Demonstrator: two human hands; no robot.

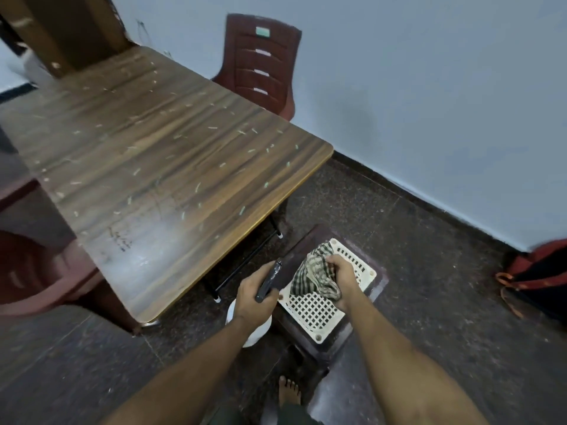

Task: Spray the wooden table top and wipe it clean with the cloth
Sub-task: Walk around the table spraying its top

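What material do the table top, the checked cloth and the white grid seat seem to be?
Table top: probably wood-look laminate, semi-glossy; streaked grain and a pale reflection near the front. Checked cloth: soft woven fabric; it crumples in the right hand. Grid seat: likely moulded plastic, matte, with even holes.

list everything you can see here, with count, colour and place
wooden table top: one, brown, upper left, strewn with pale scraps
chair: one, dark red, against the wall behind the table
stool: one, dark with cream lattice seat, bottom centre
cloth: one, checked green-white, on the stool
spray bottle: one, dark head, white body
bag: one, red-black, floor at right
left hand: grips the bottle
right hand: grips the cloth
foot: one, bare, bottom centre
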